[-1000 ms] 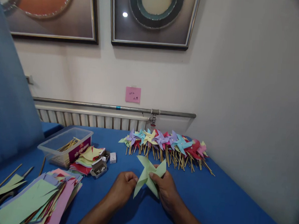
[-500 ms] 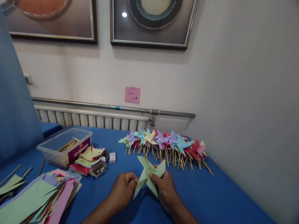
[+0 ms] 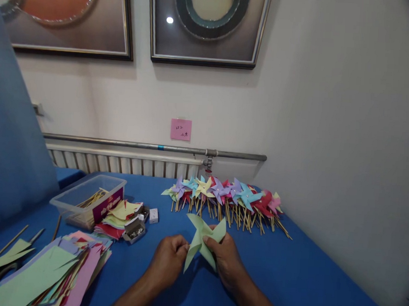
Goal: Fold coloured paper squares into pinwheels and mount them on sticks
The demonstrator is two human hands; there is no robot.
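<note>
Barely anything moved in the last second; both the left hand (image 3: 168,261) and right hand (image 3: 226,257) still pinch the green pinwheel (image 3: 203,239) (no stick yet) just above the blue table (image 3: 287,278), so folding looks ongoing.

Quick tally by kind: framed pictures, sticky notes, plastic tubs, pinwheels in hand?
Framed pictures: 2
Pink sticky note: 1
Clear plastic tub: 1
Green pinwheel, held by left hand and right hand: 1
Total: 5
</note>
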